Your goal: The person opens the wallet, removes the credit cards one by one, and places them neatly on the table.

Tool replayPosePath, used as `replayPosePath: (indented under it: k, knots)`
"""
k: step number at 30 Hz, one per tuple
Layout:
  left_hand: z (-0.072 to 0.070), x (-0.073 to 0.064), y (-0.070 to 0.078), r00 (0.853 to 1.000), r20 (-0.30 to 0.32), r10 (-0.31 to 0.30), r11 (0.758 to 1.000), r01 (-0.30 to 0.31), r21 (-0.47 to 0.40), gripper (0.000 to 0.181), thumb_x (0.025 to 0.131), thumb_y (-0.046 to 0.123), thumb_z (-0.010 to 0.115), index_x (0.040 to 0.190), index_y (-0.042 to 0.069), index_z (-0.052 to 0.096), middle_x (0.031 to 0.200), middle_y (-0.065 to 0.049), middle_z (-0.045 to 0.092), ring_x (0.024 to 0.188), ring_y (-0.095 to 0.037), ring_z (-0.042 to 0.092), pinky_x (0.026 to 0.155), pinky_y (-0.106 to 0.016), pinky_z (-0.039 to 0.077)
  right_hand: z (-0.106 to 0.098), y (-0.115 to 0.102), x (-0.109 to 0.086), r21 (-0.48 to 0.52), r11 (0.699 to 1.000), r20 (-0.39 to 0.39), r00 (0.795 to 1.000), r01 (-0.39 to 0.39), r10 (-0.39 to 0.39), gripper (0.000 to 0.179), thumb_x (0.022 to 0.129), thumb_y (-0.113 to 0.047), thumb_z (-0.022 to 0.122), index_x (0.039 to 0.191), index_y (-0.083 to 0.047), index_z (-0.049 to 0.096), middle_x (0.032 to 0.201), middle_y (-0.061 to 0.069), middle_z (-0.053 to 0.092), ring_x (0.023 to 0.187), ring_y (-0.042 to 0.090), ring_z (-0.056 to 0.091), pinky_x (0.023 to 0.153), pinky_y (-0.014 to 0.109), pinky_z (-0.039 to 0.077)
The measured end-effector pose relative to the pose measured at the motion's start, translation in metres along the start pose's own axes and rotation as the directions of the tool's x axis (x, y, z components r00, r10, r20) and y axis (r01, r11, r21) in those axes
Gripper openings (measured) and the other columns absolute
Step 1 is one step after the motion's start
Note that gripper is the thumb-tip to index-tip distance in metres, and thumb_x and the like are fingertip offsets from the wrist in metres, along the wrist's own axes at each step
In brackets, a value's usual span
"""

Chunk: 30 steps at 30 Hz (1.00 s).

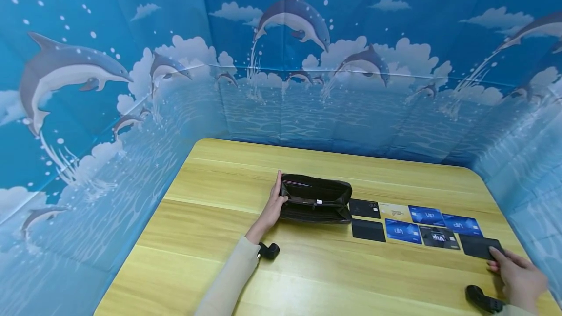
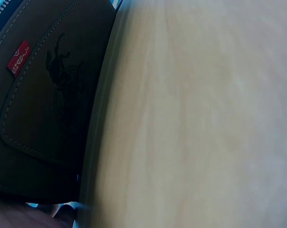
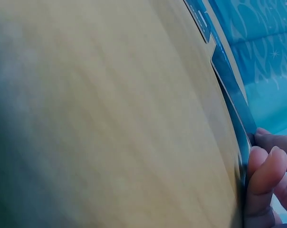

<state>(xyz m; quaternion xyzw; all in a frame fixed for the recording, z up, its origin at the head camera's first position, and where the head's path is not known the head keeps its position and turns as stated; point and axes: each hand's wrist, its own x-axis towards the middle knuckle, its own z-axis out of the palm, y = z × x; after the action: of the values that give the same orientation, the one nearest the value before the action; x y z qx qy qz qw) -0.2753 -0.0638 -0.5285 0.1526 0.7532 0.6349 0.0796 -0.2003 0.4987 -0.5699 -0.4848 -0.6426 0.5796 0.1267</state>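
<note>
A dark wallet (image 1: 316,216) lies unzipped and spread on the table, its inner compartments facing up. My left hand (image 1: 272,206) grips its left end, thumb on the inside edge and fingers along the outside. The left wrist view shows the wallet's outer face (image 2: 39,118) with stitching and a small red tag. At the far right, my right hand (image 1: 518,274) pinches the right end of a black card (image 1: 476,246) between thumb and fingers. In the right wrist view this card (image 3: 231,90) appears slightly lifted at the fingers (image 3: 267,171).
Several cards lie in two rows right of the wallet: a black card (image 1: 364,208), a gold card (image 1: 395,212) and blue cards (image 1: 426,215) behind; a plain black card (image 1: 369,230), a blue card (image 1: 402,231) and a black VIP card (image 1: 439,238) in front. Dolphin-print curtains (image 1: 281,111) surround the table.
</note>
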Motion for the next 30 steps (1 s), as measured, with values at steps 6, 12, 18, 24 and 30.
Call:
replayPosePath:
  k: [6,12,18,24,30]
  knots:
    - [0.000,0.000,0.001,1.000,0.002,-0.001,1.000,0.001,0.006,0.068,0.101,0.007,0.030,0.151,0.024,-0.014,0.156,0.001,-0.014,0.141,-0.024,-0.009,0.108,-0.054,0.012,0.002,0.001,0.004,-0.064,0.998,-0.019,1.000,0.011,-0.013,0.026,0.090,-0.009,0.060,0.113,-0.021,0.055,0.055,-0.013,0.043,0.042,0.005,0.054,0.037,0.026,0.045]
    - [0.000,0.000,0.000,1.000,0.000,-0.003,1.000,0.003,0.008,0.069,0.101,0.007,0.030,0.151,0.024,-0.014,0.156,0.000,-0.014,0.141,-0.024,-0.008,0.108,-0.054,0.011,0.003,0.002,0.008,-0.119,0.993,-0.029,0.999,0.021,-0.024,0.025,0.091,-0.007,0.059,0.114,0.000,0.056,0.060,-0.005,0.045,0.041,0.009,0.054,0.036,0.027,0.044]
    - [0.001,0.001,0.001,1.000,-0.001,0.001,1.000,-0.001,0.011,0.068,0.101,0.007,0.029,0.150,0.026,-0.014,0.156,-0.001,-0.013,0.141,-0.024,-0.008,0.109,-0.053,0.012,0.004,0.001,0.006,-0.134,0.991,-0.042,0.999,0.030,-0.035,0.031,0.091,-0.006,0.058,0.119,0.007,0.054,0.064,0.004,0.047,0.039,0.008,0.053,0.035,0.026,0.044]
    - [0.000,0.000,0.002,1.000,-0.019,0.003,1.000,-0.003,0.016,0.068,0.101,0.006,0.030,0.150,0.028,-0.013,0.156,0.000,-0.012,0.141,-0.023,-0.007,0.109,-0.053,0.011,0.007,-0.001,0.002,-0.139,0.990,-0.038,0.999,0.011,-0.017,0.041,0.093,-0.012,0.056,0.131,0.004,0.049,0.091,0.024,0.049,0.039,0.007,0.052,0.035,0.026,0.043]
    - [0.000,0.000,0.001,1.000,-0.016,-0.007,1.000,0.007,0.014,0.069,0.101,0.006,0.031,0.151,0.025,-0.013,0.156,-0.003,-0.011,0.141,-0.025,-0.006,0.109,-0.053,0.012,0.007,-0.005,-0.016,-0.241,0.970,-0.027,0.998,0.043,-0.051,0.062,0.095,-0.019,0.052,0.146,0.005,0.028,0.096,0.029,0.043,0.039,0.004,0.047,0.035,0.025,0.040]
